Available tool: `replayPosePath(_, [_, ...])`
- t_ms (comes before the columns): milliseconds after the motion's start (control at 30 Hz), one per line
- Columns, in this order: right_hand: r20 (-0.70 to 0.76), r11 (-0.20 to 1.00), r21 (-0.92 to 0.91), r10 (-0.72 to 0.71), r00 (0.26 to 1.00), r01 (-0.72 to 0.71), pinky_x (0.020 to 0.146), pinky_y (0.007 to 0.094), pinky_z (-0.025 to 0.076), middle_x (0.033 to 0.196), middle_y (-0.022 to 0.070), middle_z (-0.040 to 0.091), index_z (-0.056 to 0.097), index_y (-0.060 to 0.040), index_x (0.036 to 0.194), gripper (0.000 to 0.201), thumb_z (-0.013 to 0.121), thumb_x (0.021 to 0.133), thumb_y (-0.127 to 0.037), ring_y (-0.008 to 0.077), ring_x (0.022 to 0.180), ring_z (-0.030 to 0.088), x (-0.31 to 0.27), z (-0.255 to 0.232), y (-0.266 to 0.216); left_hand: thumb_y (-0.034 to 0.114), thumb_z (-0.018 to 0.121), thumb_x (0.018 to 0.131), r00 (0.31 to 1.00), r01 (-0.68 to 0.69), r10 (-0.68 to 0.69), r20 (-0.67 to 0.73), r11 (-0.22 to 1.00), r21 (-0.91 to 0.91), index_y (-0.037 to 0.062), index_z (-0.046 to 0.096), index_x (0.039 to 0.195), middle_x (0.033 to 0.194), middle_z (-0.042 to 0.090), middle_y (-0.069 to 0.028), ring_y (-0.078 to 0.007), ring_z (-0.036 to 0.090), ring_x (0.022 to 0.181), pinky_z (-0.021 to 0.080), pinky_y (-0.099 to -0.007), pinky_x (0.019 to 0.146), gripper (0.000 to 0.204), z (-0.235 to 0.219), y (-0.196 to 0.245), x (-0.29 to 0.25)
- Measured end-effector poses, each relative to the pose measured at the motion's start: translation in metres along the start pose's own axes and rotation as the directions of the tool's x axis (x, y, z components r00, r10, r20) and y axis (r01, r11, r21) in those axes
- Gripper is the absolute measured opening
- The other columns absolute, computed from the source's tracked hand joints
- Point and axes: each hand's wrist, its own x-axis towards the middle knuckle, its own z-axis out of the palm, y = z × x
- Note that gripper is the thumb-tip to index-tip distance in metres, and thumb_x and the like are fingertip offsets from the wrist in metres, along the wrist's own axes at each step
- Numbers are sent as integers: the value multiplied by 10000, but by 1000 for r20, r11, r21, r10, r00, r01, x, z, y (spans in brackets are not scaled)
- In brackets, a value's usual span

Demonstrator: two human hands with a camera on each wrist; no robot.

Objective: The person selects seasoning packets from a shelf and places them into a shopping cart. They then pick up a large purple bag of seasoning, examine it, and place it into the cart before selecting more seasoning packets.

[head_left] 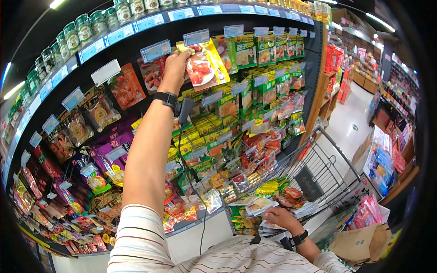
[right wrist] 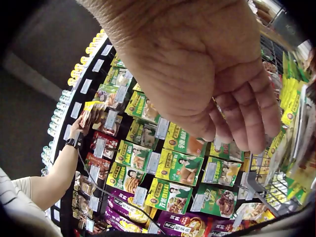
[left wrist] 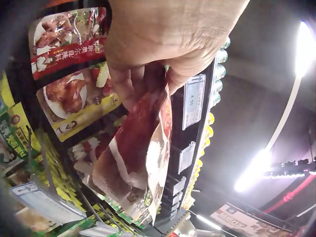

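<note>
High at the top row of a shop rack, my left hand pinches the upper edge of a yellow-and-brown seasoning packet with a picture of cooked meat on it. Seen from the left wrist, thumb and fingers close on the top of a packet, whose lower end hangs down. Below, my right hand hovers over the shopping cart, close to a pile of packets in it. In the right wrist view its fingers are loosely bent and hold nothing.
Price tags stick out in front of the hooks. Green, yellow and purple packets hang in rows below. Jars line the shelf above. A cable runs down from the left wrist. An aisle opens at the right.
</note>
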Motion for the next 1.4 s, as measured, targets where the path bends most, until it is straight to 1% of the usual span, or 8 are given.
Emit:
replayPosePath(233, [9, 998, 49, -35, 999, 35, 699, 287, 539, 894, 65, 685, 638, 9, 1118, 271, 563, 971, -207, 135, 763, 672, 4, -6, 25, 105, 633, 882, 999, -49, 49, 3, 997, 53, -53, 593, 1091, 961, 683, -120, -181, 688, 786, 556, -295, 724, 265, -2, -5, 5])
replayPosePath(500, [19, 999, -24, -22, 1000, 22, 699, 284, 563, 897, 60, 694, 654, -26, 1151, 248, 579, 973, -182, 129, 777, 669, 4, -8, 28, 118, 646, 871, 994, -109, 106, 41, 989, 96, -56, 575, 1110, 987, 670, -130, -180, 678, 828, 548, -285, 753, 304, -4, -2, 12])
replayPosePath(800, [18, 997, -22, -67, 998, 68, 689, 289, 544, 846, 62, 686, 645, 14, 1047, 243, 567, 977, -205, 139, 735, 678, 10, -5, 20, 120, 654, 876, 999, -44, 44, -9, 999, 9, -80, 582, 1104, 963, 680, -138, -194, 684, 789, 542, -283, 713, 311, -15, -2, 5])
replayPosePath(933, [11, 991, -12, -134, 991, 134, 690, 290, 547, 833, 66, 687, 647, 9, 1048, 234, 576, 978, -202, 140, 734, 678, 16, -4, 31, 119, 642, 886, 999, 55, -55, -1, 998, 39, -66, 616, 1048, 922, 685, -139, -189, 687, 761, 550, -294, 716, 247, -12, 7, 4])
replayPosePath(1067, [44, 998, -14, -56, 997, 57, 713, 281, 560, 927, 73, 699, 639, 2, 1137, 248, 564, 970, -164, 133, 781, 672, 16, -4, 32, 98, 637, 879, 993, 89, -86, 78, 996, -28, -57, 623, 1042, 924, 690, -137, -184, 691, 763, 566, -298, 740, 225, 3, 11, -7])
replayPosePath(1200, [52, 995, 10, -98, 994, 97, 701, 275, 560, 936, 83, 704, 635, 1, 1140, 257, 564, 977, -186, 139, 795, 684, 20, -5, 44, 86, 601, 891, 980, 163, -175, 91, 978, 129, -61, 616, 1048, 949, 693, -129, -183, 692, 789, 568, -296, 747, 215, 8, 12, -17])
replayPosePath(1300, [2, 998, -19, -67, 998, 67, 702, 281, 545, 851, 56, 685, 650, -8, 1041, 208, 561, 975, -184, 140, 758, 681, 9, -6, 25, 93, 596, 898, 958, 217, -234, 167, 969, 115, -64, 609, 1063, 979, 691, -134, -178, 691, 802, 569, -312, 757, 228, 18, 15, -39])
replayPosePath(1400, [-1, 995, 81, -58, 998, 58, 698, 280, 542, 870, 45, 682, 648, -14, 1039, 202, 566, 970, -186, 134, 766, 674, 4, -13, 16, 111, 610, 911, 914, 258, -293, 280, 954, 155, -56, 609, 1098, 991, 695, -121, -166, 693, 822, 571, -300, 770, 251, 28, 20, -65])
